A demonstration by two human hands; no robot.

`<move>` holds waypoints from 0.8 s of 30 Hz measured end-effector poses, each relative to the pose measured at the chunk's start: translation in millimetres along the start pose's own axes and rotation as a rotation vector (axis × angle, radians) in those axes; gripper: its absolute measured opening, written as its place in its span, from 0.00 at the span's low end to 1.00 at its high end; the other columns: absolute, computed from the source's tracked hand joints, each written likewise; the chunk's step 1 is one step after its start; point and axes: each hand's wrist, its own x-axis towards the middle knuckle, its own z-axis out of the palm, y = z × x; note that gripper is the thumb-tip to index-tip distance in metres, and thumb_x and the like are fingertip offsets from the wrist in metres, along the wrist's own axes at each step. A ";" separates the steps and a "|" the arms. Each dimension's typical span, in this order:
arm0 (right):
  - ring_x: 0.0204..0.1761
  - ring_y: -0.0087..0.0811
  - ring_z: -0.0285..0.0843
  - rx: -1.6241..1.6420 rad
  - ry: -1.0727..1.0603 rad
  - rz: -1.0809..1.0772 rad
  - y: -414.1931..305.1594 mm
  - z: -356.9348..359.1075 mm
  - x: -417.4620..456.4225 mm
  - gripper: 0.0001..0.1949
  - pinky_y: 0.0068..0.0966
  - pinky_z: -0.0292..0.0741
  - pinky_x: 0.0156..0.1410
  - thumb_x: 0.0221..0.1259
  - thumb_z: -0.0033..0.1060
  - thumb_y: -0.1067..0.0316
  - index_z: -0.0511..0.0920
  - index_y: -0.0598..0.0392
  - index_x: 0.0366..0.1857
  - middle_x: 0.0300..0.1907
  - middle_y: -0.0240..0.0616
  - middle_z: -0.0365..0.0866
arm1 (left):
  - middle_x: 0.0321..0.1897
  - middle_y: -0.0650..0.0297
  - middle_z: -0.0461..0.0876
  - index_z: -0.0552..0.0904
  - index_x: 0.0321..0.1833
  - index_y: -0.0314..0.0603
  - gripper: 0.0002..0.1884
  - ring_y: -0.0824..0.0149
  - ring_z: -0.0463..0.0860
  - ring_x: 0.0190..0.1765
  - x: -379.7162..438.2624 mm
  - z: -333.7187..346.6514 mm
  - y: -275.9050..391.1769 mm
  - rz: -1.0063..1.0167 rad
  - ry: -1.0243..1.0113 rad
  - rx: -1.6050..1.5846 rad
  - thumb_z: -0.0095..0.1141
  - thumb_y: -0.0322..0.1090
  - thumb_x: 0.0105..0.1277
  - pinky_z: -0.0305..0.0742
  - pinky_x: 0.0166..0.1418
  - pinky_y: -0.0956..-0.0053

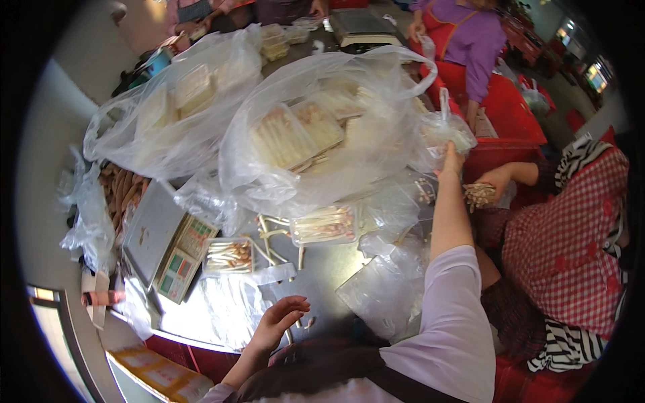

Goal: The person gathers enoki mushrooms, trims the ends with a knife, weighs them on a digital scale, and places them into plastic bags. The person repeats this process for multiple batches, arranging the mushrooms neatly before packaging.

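Observation:
My right hand (452,161) is at the end of my outstretched arm, gripping the near side of a knotted clear plastic bag (446,132) with pale contents; the fingertips are partly hidden. My left hand (283,318) hovers over the near table edge, empty, its fingers slightly bent and apart. Beyond it, a clear plastic tray (229,256) holds thin pale mushrooms with brown caps. Another filled tray (325,225) sits farther back, with loose stems (269,247) between them. A large open plastic bag (322,131) full of packed mushroom trays stands mid-table.
A digital scale (169,247) is at left, near a second bag of trays (186,106). Empty plastic bags (388,282) lie near my right arm. A co-worker at right holds a mushroom bunch (479,195) beside a red crate (509,116). Other people stand across the table.

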 end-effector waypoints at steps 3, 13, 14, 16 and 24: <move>0.60 0.46 0.65 -0.090 0.070 -0.261 8.9 -3.9 7.1 0.36 0.46 0.67 0.56 0.49 0.63 0.46 0.64 0.54 0.61 0.61 0.47 0.66 | 0.48 0.61 0.79 0.73 0.56 0.36 0.15 0.69 0.75 0.54 -0.4 0.4 -1.4 0.001 -0.026 0.033 0.51 0.29 0.67 0.67 0.60 0.74; 0.54 0.47 0.71 -0.558 -0.316 -1.420 -22.6 85.1 -174.5 0.23 0.35 0.66 0.59 0.55 0.60 0.59 0.72 0.61 0.52 0.50 0.55 0.74 | 0.49 0.62 0.78 0.72 0.57 0.36 0.17 0.70 0.74 0.55 -13.0 -0.8 -10.7 0.011 -0.059 0.070 0.53 0.34 0.68 0.67 0.59 0.74; 0.53 0.46 0.73 -0.431 -0.595 -1.291 -18.9 106.1 -197.4 0.21 0.34 0.68 0.58 0.56 0.59 0.59 0.73 0.62 0.50 0.48 0.55 0.76 | 0.48 0.62 0.78 0.72 0.57 0.36 0.17 0.70 0.74 0.55 -17.0 -0.9 -11.3 0.021 -0.047 0.067 0.53 0.35 0.68 0.68 0.59 0.74; 0.48 0.45 0.77 -0.448 -0.872 -0.761 -5.1 137.3 -223.8 0.24 0.32 0.70 0.54 0.56 0.58 0.51 0.75 0.64 0.46 0.43 0.53 0.79 | 0.48 0.63 0.78 0.73 0.57 0.36 0.17 0.70 0.74 0.54 -24.4 -5.4 -16.2 0.055 -0.026 0.078 0.53 0.35 0.67 0.68 0.59 0.75; 0.32 0.29 0.77 -0.510 -0.775 -0.529 53.4 184.7 -195.7 0.18 0.26 0.71 0.37 0.56 0.55 0.55 0.80 0.64 0.37 0.30 0.40 0.81 | 0.45 0.61 0.79 0.74 0.54 0.34 0.14 0.68 0.77 0.52 -84.4 -18.3 -37.3 0.100 0.265 0.016 0.52 0.30 0.67 0.68 0.59 0.74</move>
